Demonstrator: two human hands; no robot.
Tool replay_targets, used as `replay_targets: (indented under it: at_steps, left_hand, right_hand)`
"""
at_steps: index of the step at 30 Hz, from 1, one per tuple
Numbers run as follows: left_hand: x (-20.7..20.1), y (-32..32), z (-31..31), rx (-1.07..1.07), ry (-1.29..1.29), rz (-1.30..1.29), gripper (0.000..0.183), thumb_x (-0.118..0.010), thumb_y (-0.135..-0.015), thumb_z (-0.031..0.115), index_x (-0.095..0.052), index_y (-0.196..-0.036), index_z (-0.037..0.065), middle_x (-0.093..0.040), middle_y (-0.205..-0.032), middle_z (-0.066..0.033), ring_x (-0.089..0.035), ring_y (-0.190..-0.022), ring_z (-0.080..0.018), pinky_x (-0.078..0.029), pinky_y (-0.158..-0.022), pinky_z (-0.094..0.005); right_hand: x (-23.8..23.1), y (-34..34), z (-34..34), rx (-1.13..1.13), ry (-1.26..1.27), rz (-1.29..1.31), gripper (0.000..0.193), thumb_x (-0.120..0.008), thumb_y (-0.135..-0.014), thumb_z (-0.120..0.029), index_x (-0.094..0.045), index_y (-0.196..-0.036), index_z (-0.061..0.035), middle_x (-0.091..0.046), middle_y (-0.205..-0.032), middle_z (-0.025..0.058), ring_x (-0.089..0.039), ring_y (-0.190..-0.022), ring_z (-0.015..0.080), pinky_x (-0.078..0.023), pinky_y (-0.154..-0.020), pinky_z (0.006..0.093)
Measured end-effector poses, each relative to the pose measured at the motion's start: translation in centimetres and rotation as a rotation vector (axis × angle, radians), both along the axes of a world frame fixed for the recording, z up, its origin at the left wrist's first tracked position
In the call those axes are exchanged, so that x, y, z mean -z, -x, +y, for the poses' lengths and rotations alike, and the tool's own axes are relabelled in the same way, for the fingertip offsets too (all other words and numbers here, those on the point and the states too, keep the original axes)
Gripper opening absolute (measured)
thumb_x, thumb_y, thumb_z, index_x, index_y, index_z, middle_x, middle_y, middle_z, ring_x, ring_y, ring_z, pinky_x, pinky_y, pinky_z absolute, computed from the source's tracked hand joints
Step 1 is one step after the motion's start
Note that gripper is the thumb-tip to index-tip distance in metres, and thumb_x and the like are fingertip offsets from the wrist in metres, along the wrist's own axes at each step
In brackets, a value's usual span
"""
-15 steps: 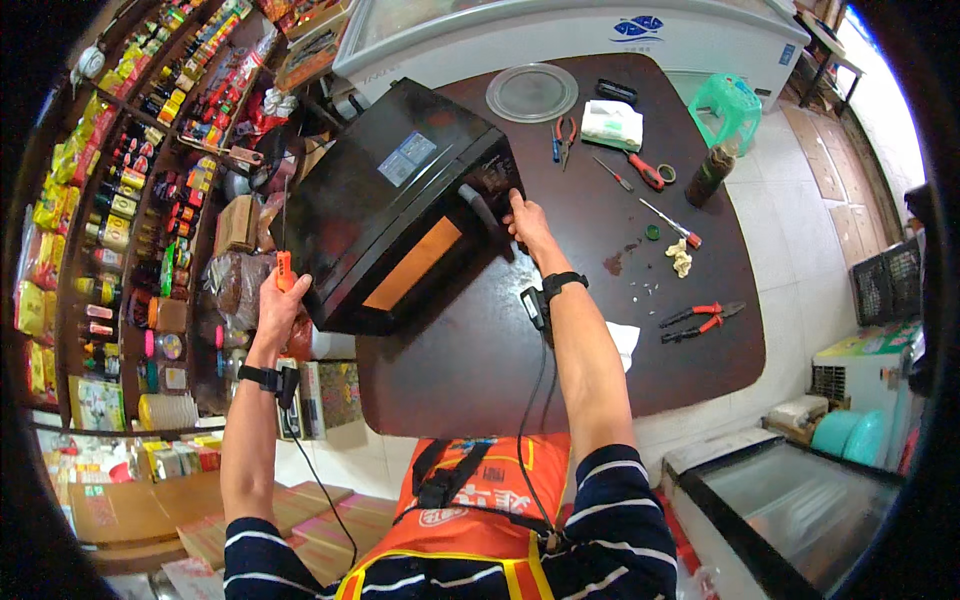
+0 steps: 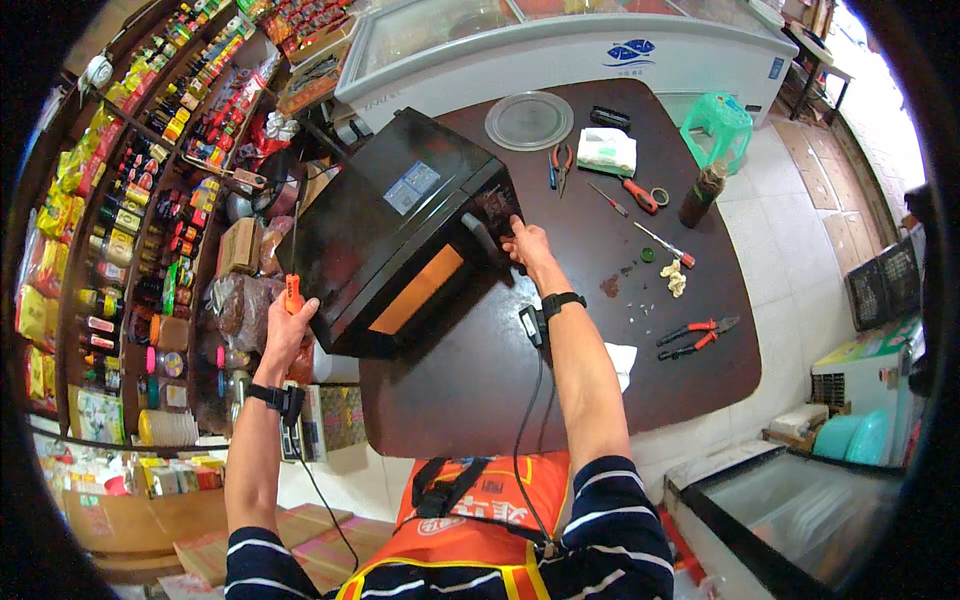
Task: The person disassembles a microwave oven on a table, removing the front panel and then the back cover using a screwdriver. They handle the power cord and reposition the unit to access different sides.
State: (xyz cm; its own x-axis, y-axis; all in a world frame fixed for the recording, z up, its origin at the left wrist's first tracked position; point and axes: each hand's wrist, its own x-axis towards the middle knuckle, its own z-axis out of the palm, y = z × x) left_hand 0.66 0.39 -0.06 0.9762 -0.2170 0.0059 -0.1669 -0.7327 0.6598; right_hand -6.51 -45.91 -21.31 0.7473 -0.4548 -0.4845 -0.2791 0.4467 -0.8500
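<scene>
A black microwave oven (image 2: 400, 235) stands at an angle on the dark table (image 2: 480, 400), with a sticker on its top and an orange-looking window in its front. At its near left corner, my left hand (image 2: 290, 325) is closed around an orange-handled screwdriver (image 2: 293, 293), most of whose shaft I cannot make out. My right hand (image 2: 527, 245) grips the oven's front right edge, beside the door handle (image 2: 478, 232). Its thumb and fingers are bent over that edge, and the fingertips are partly hidden.
Behind the oven lies a round glass plate (image 2: 529, 121). Pliers (image 2: 562, 170), screwdrivers (image 2: 640, 196), tape (image 2: 659, 197), a dark bottle (image 2: 703, 193) and red-handled cutters (image 2: 697, 338) are on the right. Full shelves (image 2: 150, 220) line the left; a white freezer (image 2: 560, 60) stands beyond.
The whole scene sits slightly lower in the picture. Against the table, the oven looks unmoved, and both hands stay at the same places on it. The screwdriver's shaft shows less than before.
</scene>
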Motion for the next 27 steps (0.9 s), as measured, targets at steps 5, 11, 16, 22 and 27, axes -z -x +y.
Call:
replay_targets:
  at_steps: [5,11,16,22,27]
  left_hand:
    - [0.00,0.25,-0.13,0.033,0.074,-0.004,0.027,-0.084,-0.096,0.018,-0.060,-0.097,0.005,-0.054,-0.083,0.0030,-0.048,-0.077,-0.0108,-0.046,-0.071,-0.0327]
    - [-0.45,0.34,-0.40,0.034,0.074,0.017,0.026,-0.084,-0.096,0.017,-0.060,-0.097,0.006,-0.053,-0.085,0.0039,-0.048,-0.077,-0.0105,-0.045,-0.071,-0.0325]
    - [-0.54,0.45,-0.42,0.007,0.072,0.044,0.026,-0.084,-0.096,0.015,-0.060,-0.096,0.006,-0.053,-0.084,0.0044,-0.048,-0.077,-0.0102,-0.045,-0.070,-0.0321]
    - [-0.21,0.27,-0.30,-0.031,0.140,0.092,0.024,-0.084,-0.095,0.012,-0.061,-0.099,0.006,-0.053,-0.084,0.0053,-0.047,-0.077,-0.0094,-0.045,-0.070,-0.0309]
    - [0.08,0.04,-0.12,0.018,0.186,0.064,0.025,-0.084,-0.097,0.018,-0.061,-0.102,0.008,-0.054,-0.083,0.0064,-0.048,-0.072,-0.0083,-0.044,-0.064,-0.0292]
  right_hand:
    - [0.69,-0.45,0.27,0.038,-0.026,-0.055,0.052,-0.062,-0.111,-0.045,-0.067,-0.111,0.0066,-0.077,-0.092,0.0143,-0.065,-0.066,0.0160,-0.051,-0.058,0.0310]
    - [0.60,-0.07,-0.12,-0.033,0.012,-0.045,0.054,-0.061,-0.111,-0.046,-0.063,-0.118,0.0076,-0.077,-0.101,0.0153,-0.069,-0.074,0.0164,-0.053,-0.061,0.0305]
    - [0.59,0.15,0.43,0.027,-0.030,-0.058,0.054,-0.060,-0.111,-0.047,-0.060,-0.120,0.0071,-0.076,-0.102,0.0165,-0.066,-0.071,0.0153,-0.052,-0.057,0.0294]
    - [0.64,0.18,0.52,0.046,-0.146,-0.079,0.058,-0.058,-0.112,-0.050,-0.060,-0.122,0.0066,-0.076,-0.106,0.0178,-0.065,-0.070,0.0138,-0.049,-0.054,0.0283]
    - [0.49,0.36,0.71,0.013,-0.120,-0.088,0.059,-0.057,-0.112,-0.051,-0.059,-0.127,0.0063,-0.076,-0.106,0.0177,-0.065,-0.069,0.0134,-0.048,-0.053,0.0278]
